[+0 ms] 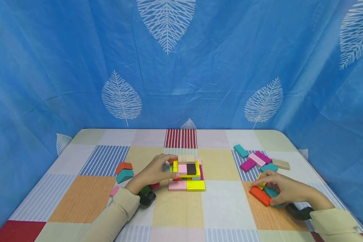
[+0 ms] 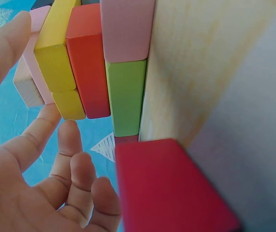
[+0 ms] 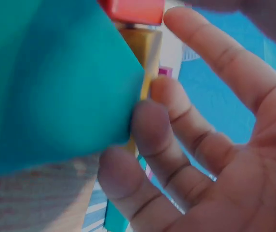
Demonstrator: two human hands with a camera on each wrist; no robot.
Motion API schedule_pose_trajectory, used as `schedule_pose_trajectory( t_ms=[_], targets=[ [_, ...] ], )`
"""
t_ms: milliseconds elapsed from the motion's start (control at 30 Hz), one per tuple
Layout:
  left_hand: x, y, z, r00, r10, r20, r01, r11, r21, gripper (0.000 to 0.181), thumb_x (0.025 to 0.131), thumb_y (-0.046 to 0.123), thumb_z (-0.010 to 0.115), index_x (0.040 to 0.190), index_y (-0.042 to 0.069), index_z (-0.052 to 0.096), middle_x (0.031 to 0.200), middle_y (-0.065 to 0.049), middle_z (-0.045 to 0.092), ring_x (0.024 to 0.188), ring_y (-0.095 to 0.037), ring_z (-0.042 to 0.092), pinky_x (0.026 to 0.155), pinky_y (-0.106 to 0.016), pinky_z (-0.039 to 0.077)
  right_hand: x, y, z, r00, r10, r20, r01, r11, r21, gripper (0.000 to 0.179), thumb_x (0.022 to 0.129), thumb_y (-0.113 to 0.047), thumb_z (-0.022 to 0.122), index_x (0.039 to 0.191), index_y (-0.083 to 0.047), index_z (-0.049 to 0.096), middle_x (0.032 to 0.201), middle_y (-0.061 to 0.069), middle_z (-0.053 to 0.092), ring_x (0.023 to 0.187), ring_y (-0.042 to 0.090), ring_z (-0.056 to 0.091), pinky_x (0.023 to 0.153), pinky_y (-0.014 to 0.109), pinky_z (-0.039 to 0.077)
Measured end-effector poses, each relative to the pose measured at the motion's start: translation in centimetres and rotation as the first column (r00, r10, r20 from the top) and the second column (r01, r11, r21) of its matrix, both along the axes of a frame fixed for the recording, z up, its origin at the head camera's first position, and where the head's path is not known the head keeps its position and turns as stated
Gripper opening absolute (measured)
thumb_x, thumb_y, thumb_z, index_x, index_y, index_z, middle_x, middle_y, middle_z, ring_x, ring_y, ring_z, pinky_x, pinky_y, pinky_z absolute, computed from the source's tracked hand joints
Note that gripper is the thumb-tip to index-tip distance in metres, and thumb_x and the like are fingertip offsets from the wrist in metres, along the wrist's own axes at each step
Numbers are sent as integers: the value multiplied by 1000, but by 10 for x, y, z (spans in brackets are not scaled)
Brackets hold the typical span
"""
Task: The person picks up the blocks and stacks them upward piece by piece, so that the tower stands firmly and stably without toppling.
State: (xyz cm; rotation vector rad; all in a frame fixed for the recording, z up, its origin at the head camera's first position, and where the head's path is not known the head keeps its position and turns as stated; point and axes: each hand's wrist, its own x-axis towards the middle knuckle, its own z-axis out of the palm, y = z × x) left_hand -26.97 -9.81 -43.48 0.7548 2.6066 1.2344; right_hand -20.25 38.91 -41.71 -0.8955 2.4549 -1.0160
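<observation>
A stacked tower of colored wooden blocks [image 1: 182, 170] stands mid-table, with a plain wood block [image 1: 186, 159] on top and pink and yellow blocks [image 1: 196, 185] at its front base. My left hand [image 1: 157, 171] rests at its left side, thumb at the front and forefinger at the back near the upper layers; its fingers look relaxed in the left wrist view. On the right, my right hand [image 1: 285, 188] hovers over a red block [image 1: 259, 196], thumb and forefinger tips near its two ends. A yellow block [image 1: 261, 185] and a teal block [image 1: 271, 192] lie beside it, partly hidden.
Behind my right hand lie loose blocks: teal [image 1: 240, 151], magenta [image 1: 248, 165], light pink [image 1: 256, 159] and plain wood [image 1: 280, 164]. Orange [image 1: 124, 167] and teal [image 1: 125, 175] arched blocks lie left of my left wrist, with others partly hidden. A blue curtain [image 1: 199, 77] hangs behind the checked table.
</observation>
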Motion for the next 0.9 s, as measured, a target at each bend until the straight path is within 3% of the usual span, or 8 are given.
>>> schedule_pose_trajectory(
  t_ms=[167,300,500,600,700,767,900],
  targets=[
    [0,0,0,1000,-1,-5,1,1000,-6,66,92,30,87,148,5,61,126,-9,61,121,-33,52,103,-57,52,1,-8,5,998,-69,16,66,991,118,63,76,-1,91,135,-11,72,123,8,51,101,11,47,74,25,53],
    [1,0,1,1000,4,-2,-4,1000,-7,66,92,30,87,148,5,61,125,-9,61,121,-33,52,103,-57,52,3,-16,7,992,-122,-3,121,974,190,60,77,-8,95,132,-11,72,123,8,52,106,15,50,81,24,55],
    [0,1,2,1000,14,-1,-14,1000,-12,67,92,30,88,148,5,61,126,-10,62,121,-33,52,104,-57,52,7,-36,6,978,-132,-161,168,957,238,56,77,-28,98,124,-10,74,124,8,60,105,22,57,84,41,61],
    [0,1,2,1000,14,-4,-14,1000,-11,66,92,29,88,148,5,61,126,-10,62,120,-33,52,104,-57,52,8,-49,5,959,-140,-245,207,940,272,56,77,-37,99,120,-11,75,117,0,65,104,22,59,86,45,61],
    [0,1,2,1000,13,-2,-13,1000,-11,66,92,29,88,148,5,61,126,-10,62,120,-32,52,103,-57,51,7,-59,3,948,-146,-282,222,939,264,57,78,-40,98,118,-8,73,100,-9,64,93,13,58,78,35,58],
    [0,1,2,1000,15,1,-15,1000,-12,67,92,30,88,148,5,61,125,-9,62,120,-32,52,103,-57,51,6,-65,1,944,-152,-294,228,942,247,58,78,-42,98,116,-7,71,89,-12,57,82,6,52,69,27,50],
    [0,1,2,1000,19,4,-18,1000,-17,67,92,30,88,148,5,61,125,-9,62,121,-32,52,104,-57,51,3,-72,0,945,-157,-286,229,944,239,63,79,-48,97,114,-4,69,79,-10,48,72,1,44,61,24,40]
  ],
)
